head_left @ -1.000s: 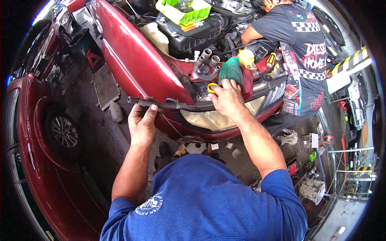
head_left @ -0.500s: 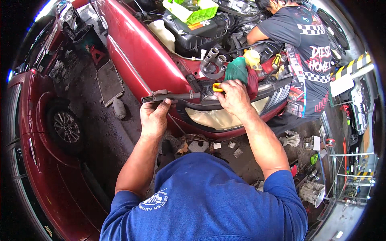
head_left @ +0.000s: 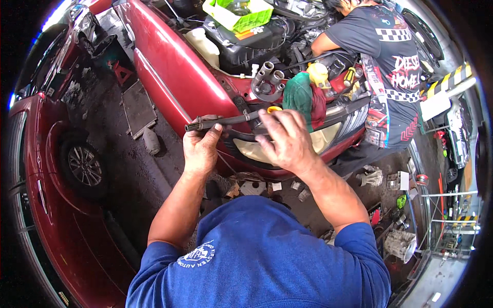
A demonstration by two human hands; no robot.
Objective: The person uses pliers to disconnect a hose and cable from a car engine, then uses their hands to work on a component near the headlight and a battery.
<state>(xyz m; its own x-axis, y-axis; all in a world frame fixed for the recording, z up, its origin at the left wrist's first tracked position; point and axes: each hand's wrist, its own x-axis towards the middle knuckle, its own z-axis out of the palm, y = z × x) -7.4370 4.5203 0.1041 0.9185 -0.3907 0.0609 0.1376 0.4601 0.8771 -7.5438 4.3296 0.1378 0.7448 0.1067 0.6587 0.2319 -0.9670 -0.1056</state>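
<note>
Our left hand point(head_left: 201, 150) closes around a black hose point(head_left: 233, 120) by the left end of the headlight point(head_left: 254, 150). The hose lies crosswise, its open end pointing left, its length slanting slightly away to the right. Our right hand point(head_left: 291, 141), apart from the left, spreads its fingers before the headlight; we cannot tell whether it touches the hose. Left of the headlight, we see the dark, stained floor point(head_left: 128, 169) and another red car point(head_left: 49, 169); beyond it, a green cloth point(head_left: 298, 96), then a green tray point(head_left: 247, 21); to its right, a co-worker point(head_left: 377, 56) leans in.
</note>
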